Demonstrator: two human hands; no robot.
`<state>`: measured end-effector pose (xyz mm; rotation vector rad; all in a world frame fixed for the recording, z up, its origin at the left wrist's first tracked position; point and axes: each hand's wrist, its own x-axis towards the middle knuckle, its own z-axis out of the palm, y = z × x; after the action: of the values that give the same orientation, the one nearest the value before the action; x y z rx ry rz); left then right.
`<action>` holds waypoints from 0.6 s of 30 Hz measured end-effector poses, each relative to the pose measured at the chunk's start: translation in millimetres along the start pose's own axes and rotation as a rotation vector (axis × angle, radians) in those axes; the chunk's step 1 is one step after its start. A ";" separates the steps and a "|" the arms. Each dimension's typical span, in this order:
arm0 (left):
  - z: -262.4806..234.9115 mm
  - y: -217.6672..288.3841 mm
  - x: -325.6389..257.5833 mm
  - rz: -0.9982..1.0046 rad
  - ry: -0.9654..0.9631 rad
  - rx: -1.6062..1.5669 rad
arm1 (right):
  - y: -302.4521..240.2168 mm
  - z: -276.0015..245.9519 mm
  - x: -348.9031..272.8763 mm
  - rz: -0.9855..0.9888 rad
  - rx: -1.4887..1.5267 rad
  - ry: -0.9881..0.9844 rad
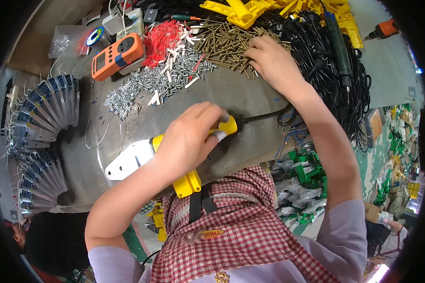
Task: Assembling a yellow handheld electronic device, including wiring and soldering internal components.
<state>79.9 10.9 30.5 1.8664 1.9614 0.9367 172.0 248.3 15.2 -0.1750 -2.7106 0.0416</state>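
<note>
Red-and-white checked apron [241, 236] fills the near foreground. Beyond it, grey workbench [236, 94]. Right side: tangled heap of black cords [311, 59]. Yellow-and-white casing [127, 158] sits at the bench's near edge, under the left hand, white plate pointing left; its lower yellow part overhangs toward the apron. Dark cable [264, 114] runs right from its yellow end. Brass-coloured screws [222, 40] heaped at the far side; silver screws [174, 70] lie left of these. Left hand [186, 134]: curled over the casing, thumb and fingers gripping its yellow part. Right hand [271, 59]: fingers bent down onto the brass-coloured screws; cannot tell whether any is pinched. Smallest: silver nuts [120, 101], loosely clustered.
</note>
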 end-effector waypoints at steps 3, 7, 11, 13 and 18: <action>-0.6 1.2 -1.5 -0.124 -0.012 -0.051 | 2.6 8.2 6.2 -0.079 -0.172 -0.070; 3.1 2.0 -6.2 -0.141 0.016 -0.041 | 12.0 1.7 8.9 -0.059 -0.111 -0.098; 2.0 1.3 -6.6 -0.183 -0.040 -0.023 | 0.6 -22.4 5.8 -0.011 0.075 0.051; -0.2 4.9 -4.8 -0.215 -0.025 -0.051 | -17.2 -37.9 4.0 0.142 0.270 -0.030; -6.2 0.3 11.6 -0.278 0.346 -0.673 | -68.7 -48.6 -16.0 0.379 1.064 -0.168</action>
<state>74.9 20.5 38.0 1.0846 1.6954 1.6457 198.6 178.2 56.7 -0.3511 -2.3799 1.5890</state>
